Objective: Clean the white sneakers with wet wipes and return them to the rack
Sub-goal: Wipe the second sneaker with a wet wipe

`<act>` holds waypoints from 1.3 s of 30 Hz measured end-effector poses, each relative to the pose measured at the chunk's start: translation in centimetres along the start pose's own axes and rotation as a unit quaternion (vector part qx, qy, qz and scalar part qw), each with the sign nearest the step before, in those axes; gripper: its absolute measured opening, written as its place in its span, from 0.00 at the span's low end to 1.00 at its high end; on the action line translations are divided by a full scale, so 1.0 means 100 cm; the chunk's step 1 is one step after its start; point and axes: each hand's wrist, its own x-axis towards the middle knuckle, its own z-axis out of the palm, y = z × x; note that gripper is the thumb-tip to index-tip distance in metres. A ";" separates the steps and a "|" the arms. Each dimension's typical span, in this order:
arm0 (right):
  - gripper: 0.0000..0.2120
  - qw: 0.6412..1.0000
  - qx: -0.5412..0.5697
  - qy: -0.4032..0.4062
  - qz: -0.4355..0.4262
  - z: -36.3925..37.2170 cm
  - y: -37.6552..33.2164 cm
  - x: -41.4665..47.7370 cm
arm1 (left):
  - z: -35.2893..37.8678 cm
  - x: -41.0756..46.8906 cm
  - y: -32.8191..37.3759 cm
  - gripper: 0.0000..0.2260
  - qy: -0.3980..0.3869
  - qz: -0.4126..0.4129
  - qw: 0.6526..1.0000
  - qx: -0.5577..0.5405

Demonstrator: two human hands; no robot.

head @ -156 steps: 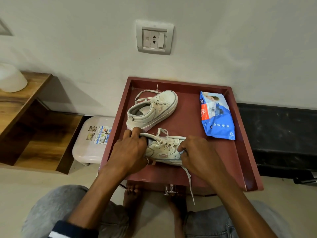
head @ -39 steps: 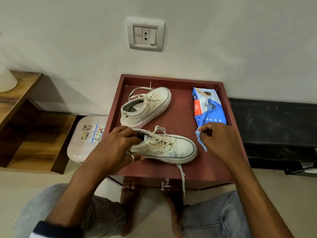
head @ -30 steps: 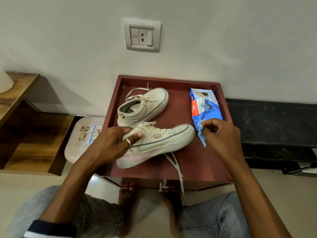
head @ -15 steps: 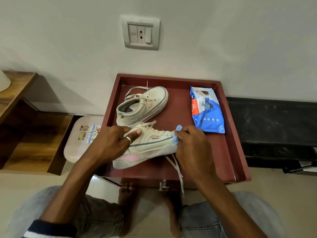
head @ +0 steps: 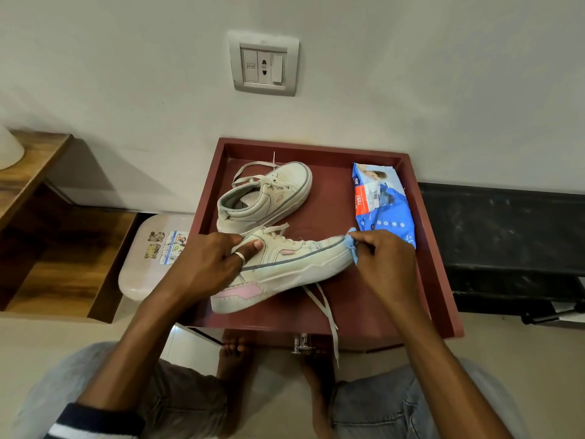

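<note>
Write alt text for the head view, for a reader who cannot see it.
A left hand tilts a white sneaker on its side while the right hand presses a blue wet wipe to its toe. The second sneaker and a blue wipes pack lie behind on a dark red tray.

Wipes pack (head: 383, 204) label: number "2267", sideways

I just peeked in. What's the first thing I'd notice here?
The tilted white sneaker in the middle, held at its heel end by the left hand while the right hand rubs a blue wet wipe on its toe. Behind it on the red tray lie the second sneaker and a blue wipes pack.
</note>
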 end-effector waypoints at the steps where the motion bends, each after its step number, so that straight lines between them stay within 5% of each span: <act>1: 0.07 1.000 -0.004 0.006 -0.001 0.002 -0.004 -0.004 | 0.000 0.000 0.001 0.22 0.004 -0.006 1.000 0.004; 9: 0.14 0.972 -0.087 -0.019 -0.217 0.038 -0.057 -0.063 | 0.000 0.001 0.002 0.23 0.017 -0.050 0.999 -0.001; 16: 0.04 0.994 -0.087 0.026 -0.065 0.017 -0.021 -0.009 | 0.002 0.001 0.003 0.26 0.051 -0.028 0.998 0.030; 26: 0.14 0.962 -0.043 -0.069 -0.260 0.048 -0.097 -0.075 | 0.005 0.000 0.001 0.25 0.052 -0.021 0.998 0.000; 31: 0.10 0.980 -0.118 0.006 -0.160 0.027 -0.036 -0.020 | 0.002 -0.001 0.005 0.25 0.045 -0.007 0.999 0.024; 35: 0.04 0.992 -0.114 -0.016 -0.048 0.015 0.007 0.008 | 0.000 -0.002 0.006 0.25 0.043 -0.013 0.999 0.021; 39: 0.04 0.993 -0.101 0.036 -0.050 0.005 0.003 0.009 | -0.005 -0.002 0.007 0.27 0.041 -0.028 0.999 0.011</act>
